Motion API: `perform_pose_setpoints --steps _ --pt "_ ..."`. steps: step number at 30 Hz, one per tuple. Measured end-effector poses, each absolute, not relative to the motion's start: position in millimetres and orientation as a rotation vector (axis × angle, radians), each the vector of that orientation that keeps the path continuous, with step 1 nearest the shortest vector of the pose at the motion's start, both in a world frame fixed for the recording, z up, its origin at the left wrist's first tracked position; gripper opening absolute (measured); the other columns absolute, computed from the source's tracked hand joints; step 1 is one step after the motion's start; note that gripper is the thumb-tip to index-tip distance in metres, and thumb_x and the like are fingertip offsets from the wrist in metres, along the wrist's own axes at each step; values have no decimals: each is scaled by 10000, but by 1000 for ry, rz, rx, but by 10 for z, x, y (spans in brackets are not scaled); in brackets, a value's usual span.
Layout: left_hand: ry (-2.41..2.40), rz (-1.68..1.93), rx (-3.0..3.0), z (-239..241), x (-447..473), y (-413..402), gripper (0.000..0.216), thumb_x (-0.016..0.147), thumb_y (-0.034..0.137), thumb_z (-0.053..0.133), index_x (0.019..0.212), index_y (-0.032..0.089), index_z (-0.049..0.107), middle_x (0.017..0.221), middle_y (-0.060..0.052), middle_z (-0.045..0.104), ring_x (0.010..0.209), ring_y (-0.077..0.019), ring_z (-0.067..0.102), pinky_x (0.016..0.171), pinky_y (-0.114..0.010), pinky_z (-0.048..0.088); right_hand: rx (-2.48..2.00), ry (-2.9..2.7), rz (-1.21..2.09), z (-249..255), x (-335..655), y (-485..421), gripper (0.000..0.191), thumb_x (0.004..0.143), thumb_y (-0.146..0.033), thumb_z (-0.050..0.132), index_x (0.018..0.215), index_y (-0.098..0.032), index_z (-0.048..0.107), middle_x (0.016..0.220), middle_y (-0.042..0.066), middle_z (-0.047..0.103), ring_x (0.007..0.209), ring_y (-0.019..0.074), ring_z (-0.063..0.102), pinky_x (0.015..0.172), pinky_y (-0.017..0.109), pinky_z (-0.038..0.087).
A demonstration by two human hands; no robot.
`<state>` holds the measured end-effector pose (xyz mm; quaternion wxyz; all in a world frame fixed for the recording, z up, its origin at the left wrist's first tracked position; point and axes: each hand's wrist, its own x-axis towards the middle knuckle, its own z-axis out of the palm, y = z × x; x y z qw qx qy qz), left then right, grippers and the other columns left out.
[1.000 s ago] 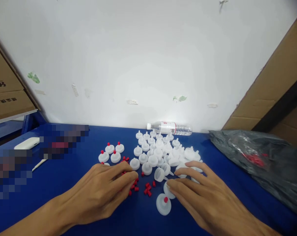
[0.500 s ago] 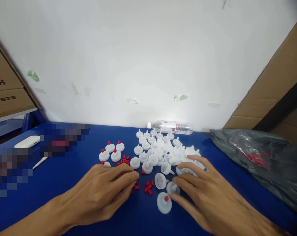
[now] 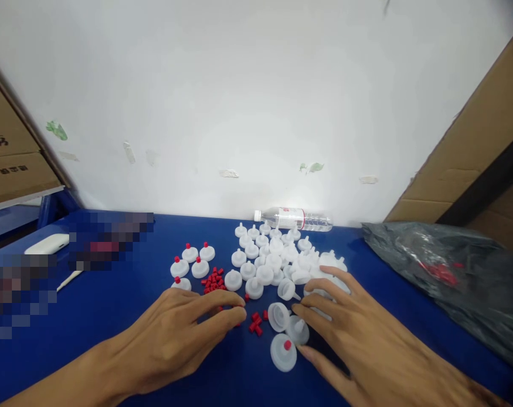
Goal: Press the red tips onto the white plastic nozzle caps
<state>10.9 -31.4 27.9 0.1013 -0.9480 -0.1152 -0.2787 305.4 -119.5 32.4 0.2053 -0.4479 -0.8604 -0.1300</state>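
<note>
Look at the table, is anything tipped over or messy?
Yes. A bottle lies on its side by the wall. Most white caps sit flat, but a tipped cap by the right hand lies on its side. Red plugs are scattered loose on the table.

The blue table [image 3: 112, 305] bears round white plastic caps [image 3: 274, 261], small red plugs [image 3: 214, 280], a toppled clear plastic bottle [image 3: 294, 219] and a black plastic bag [image 3: 443, 277].
</note>
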Motion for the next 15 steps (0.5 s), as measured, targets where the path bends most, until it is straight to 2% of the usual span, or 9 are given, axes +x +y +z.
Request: perform_pose_setpoints --steps 3,6,8,12,15 --pt "-320 -851 -2799 260 105 -316 254 1113 130 401 1231 189 619 1128 -25 802 665 -98 752 536 -228 526 -1236 -2430 -403 305 3061 -1173 179 964 -412 722 947 -237 689 868 -9 722 1000 233 694 1211 469 325" --pt "-325 -907 -2781 243 96 -346 253 1103 118 451 1289 158 617 1103 -31 805 798 -108 777 609 -211 555 -1200 -2411 -455 337 3073 -1162 240 1065 -387 578 914 -230 677 866 -10 730 955 213 701 1230 454 280" --pt "-341 -930 -2758 242 96 -378 259 1098 121 488 1313 153 629 1093 -21 806 850 -107 776 646 -206 556 -1159 -2347 -498 385 3083 -1172 265 1110 -338 501 974 -210 689 934 -4 756 958 189 711 1241 421 263" --pt "-365 -967 -2722 264 128 -443 301 1104 123 463 1314 205 664 1110 -4 796 776 -95 760 581 -222 511 -1025 -2299 -513 456 3076 -1215 204 1095 -213 550 1233 -135 678 1117 23 789 1071 156 719 1256 368 272" --pt "-391 -991 -2739 271 160 -481 316 1110 130 447 1306 231 674 1109 -8 786 778 -97 758 561 -215 495 -999 -2315 -463 461 3028 -1243 212 1092 -211 555 1241 -144 689 1095 9 785 1030 135 729 1251 339 291"
